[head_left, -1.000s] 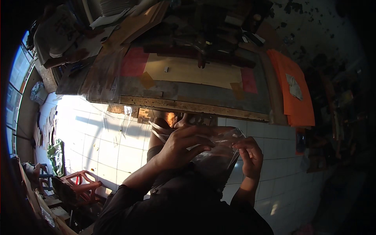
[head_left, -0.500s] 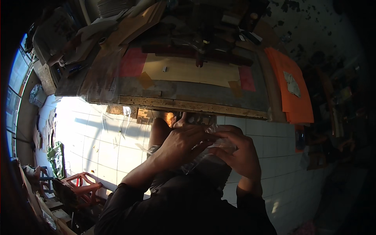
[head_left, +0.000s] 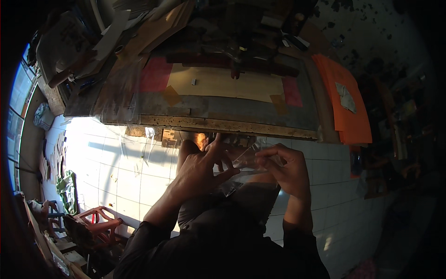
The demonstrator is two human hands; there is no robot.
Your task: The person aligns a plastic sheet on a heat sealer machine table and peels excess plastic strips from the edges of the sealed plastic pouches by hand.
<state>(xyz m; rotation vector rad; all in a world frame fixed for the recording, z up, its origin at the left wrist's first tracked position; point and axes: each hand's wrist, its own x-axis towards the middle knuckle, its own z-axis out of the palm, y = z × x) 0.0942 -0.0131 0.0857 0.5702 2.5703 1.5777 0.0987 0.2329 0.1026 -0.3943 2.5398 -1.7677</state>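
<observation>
Hands [head_left: 246,167] closer, clear bag [head_left: 244,160] folded

Two hands [head_left: 241,169], one clear bag [head_left: 241,162]

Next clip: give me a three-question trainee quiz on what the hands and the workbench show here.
1. True or false: both hands are on the clear plastic bag.
2. What colour are the sheets lying at the right end of the workbench? A) green B) orange C) white
3. Fill in: the floor under the hands is covered with pale ____.

Key:
1. True. The left hand and the right hand both pinch the bag, held in front of the person's lap, below the bench's edge.
2. B.
3. Tiles.
</observation>
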